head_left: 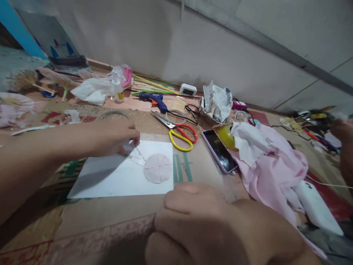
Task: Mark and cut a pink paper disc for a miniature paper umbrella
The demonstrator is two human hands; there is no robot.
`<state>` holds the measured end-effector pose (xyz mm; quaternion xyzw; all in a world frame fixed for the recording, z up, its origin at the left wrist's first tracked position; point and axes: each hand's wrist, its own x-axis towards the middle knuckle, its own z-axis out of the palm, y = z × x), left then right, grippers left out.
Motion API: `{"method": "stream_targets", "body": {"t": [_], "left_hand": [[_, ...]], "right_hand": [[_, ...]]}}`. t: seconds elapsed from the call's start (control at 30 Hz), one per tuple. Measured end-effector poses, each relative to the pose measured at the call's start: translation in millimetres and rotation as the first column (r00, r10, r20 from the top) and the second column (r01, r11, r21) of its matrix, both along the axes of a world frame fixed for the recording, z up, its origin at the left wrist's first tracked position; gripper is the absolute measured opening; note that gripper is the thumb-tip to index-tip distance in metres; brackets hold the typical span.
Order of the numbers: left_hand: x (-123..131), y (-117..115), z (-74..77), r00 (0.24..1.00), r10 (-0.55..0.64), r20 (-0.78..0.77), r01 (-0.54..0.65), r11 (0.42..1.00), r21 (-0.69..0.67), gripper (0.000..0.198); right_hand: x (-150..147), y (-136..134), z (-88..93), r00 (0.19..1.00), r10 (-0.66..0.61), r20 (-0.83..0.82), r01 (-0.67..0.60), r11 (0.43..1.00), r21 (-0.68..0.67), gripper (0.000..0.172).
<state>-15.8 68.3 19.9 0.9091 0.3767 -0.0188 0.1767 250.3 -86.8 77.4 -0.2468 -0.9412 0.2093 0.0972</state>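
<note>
A white sheet of paper (110, 180) lies on the cardboard, with a pale pink round cutout (158, 168) at its right end. Lines crossing at the middle divide the cutout into wedges. My left hand (120, 138) reaches over the top of the sheet, fingers bent down and closed on a clear, see-through piece with dark markings (135, 155), whose tip points to the cutout. My right hand (190, 221) is curled closed in front of the sheet's lower right corner; its fingertips and anything in them are hidden. Scissors with yellow and red handles (182, 137) lie open beyond the paper.
Behind the scissors are a blue glue gun (154, 100), a small glue bottle (119, 92) and thin sticks (150, 86). A phone (219, 151) and pink cloth (273, 162) lie to the right. Another person's arm (346, 147) shows at the far right edge.
</note>
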Motion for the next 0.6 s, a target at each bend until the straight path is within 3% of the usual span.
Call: {"method": "stream_targets", "body": {"t": [0.13,0.2,0.33,0.43,0.57,0.6], "left_hand": [[-4,3,-5.9,1.000,0.016,0.020,-0.016,0.999,0.040,0.024],[-5,2,-3.2,1.000,0.012,0.011,-0.012,0.999,0.038,0.025],[-5,-1,4.6,1.000,-0.003,-0.027,0.003,1.000,0.017,0.046],[-6,1,1.7,0.997,0.016,-0.074,-0.014,1.000,0.025,0.043],[-8,7,-7.6,0.999,-0.015,-0.029,0.016,1.000,0.011,0.037],[-8,8,-8.6,1.000,-0.016,-0.022,0.016,1.000,0.011,0.037]], "right_hand": [[-2,4,3.3,0.999,-0.001,-0.036,0.000,1.000,-0.026,0.026],[-3,11,6.5,0.992,0.105,-0.069,-0.108,0.993,-0.041,0.028],[1,16,14.9,0.991,0.105,-0.078,-0.104,0.995,0.006,0.026],[3,13,18.8,0.982,0.140,-0.129,-0.144,0.989,-0.026,0.031],[8,29,9.0,0.978,0.028,-0.207,0.002,0.989,0.147,0.042],[11,38,3.0,0.976,-0.074,-0.205,0.105,0.984,0.141,0.045]]}}
